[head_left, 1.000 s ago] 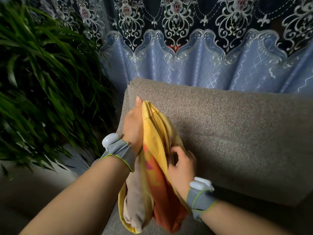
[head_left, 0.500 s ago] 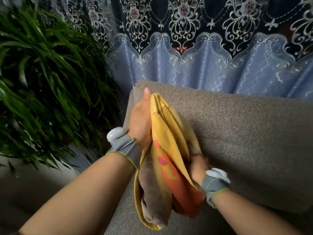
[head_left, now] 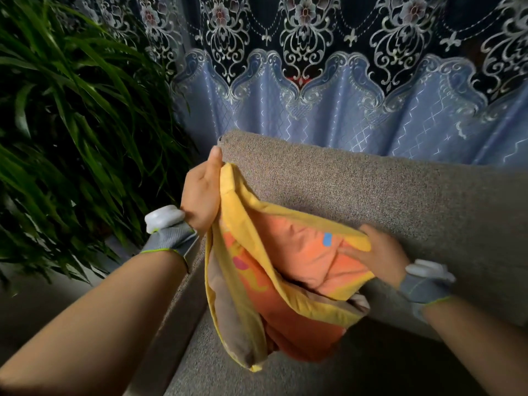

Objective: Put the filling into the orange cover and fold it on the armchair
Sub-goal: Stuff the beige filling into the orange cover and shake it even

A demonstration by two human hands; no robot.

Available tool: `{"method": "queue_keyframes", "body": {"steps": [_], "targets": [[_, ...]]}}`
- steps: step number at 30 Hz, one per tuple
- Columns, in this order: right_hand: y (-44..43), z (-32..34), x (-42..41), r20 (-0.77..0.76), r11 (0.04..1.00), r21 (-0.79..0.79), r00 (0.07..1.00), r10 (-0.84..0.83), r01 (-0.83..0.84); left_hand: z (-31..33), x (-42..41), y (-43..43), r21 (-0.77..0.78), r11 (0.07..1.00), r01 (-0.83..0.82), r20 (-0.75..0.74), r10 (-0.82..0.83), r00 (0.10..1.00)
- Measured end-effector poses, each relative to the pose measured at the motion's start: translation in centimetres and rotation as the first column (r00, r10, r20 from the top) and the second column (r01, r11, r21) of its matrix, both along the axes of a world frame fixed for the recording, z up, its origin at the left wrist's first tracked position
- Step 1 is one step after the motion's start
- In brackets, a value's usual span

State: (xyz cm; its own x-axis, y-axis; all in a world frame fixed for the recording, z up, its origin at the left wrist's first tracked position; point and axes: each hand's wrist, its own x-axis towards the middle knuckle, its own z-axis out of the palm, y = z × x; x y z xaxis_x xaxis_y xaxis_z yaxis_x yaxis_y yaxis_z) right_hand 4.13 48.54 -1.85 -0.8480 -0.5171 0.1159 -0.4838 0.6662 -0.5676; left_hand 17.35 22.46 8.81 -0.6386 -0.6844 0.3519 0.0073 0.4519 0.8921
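The orange cover [head_left: 300,252], yellow-edged with coloured patches, hangs in front of the grey armchair [head_left: 371,190]. My left hand [head_left: 201,195] grips its upper left corner near the top of the backrest. My right hand [head_left: 383,252] holds the cover's right edge, pulled out to the right and blurred. A beige-brown filling [head_left: 231,324] shows inside the cover's lower left opening, and a pale bit peeks out at the lower right.
A leafy green plant [head_left: 71,124] stands close on the left of the armchair. A blue patterned curtain [head_left: 343,95] hangs behind the backrest. The armchair's seat [head_left: 285,372] lies below the cover.
My right hand has moved from under the bunched cover out to the right, spreading the cover wide. My left hand keeps its grip on the top corner.
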Motion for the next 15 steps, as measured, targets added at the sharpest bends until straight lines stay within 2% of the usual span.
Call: {"method": "queue_keyframes", "body": {"steps": [2, 6, 8, 10, 11, 12, 13, 15], "targets": [[0.6, -0.9, 0.1, 0.023, 0.996, 0.084, 1.0, 0.015, -0.017, 1.0, -0.2, 1.0, 0.01, 1.0, 0.002, -0.015, -0.002, 1.0], [0.1, -3.6, 0.7, 0.109, 0.986, 0.118, 0.986, -0.128, 0.115, 2.5, -1.0, 4.2, 0.067, 0.994, 0.088, -0.076, -0.082, 0.994], [-0.1, -5.1, 1.2, 0.212, 0.969, 0.089, 0.946, -0.246, 0.232, 3.3, -1.5, 5.5, 0.082, 0.993, 0.089, -0.083, -0.082, 0.993], [-0.4, -6.2, 2.3, 0.402, 0.925, -0.041, 0.853, -0.332, 0.379, 4.4, -1.8, 5.9, 0.085, 0.994, 0.061, -0.066, -0.056, 0.996], [-0.5, -6.5, 3.0, 0.534, 0.887, -0.095, 0.775, -0.338, 0.452, 4.9, -1.9, 5.9, 0.089, 0.995, 0.037, -0.047, -0.033, 0.998], [-0.8, -6.6, 3.7, 0.683, 0.845, -0.099, 0.654, -0.327, 0.526, 5.4, -2.1, 5.7, 0.101, 0.995, 0.016, -0.031, -0.013, 0.999], [-1.0, -6.8, 4.4, 0.817, 0.812, -0.05, 0.492, -0.302, 0.582, 5.8, -2.2, 5.6, 0.122, 0.993, -0.004, -0.019, 0.007, 1.0], [-1.1, -7.1, 5.5, 0.953, 0.784, 0.071, 0.19, -0.236, 0.617, 6.3, -2.3, 5.3, 0.18, 0.983, -0.024, -0.015, 0.027, 1.0]]}}
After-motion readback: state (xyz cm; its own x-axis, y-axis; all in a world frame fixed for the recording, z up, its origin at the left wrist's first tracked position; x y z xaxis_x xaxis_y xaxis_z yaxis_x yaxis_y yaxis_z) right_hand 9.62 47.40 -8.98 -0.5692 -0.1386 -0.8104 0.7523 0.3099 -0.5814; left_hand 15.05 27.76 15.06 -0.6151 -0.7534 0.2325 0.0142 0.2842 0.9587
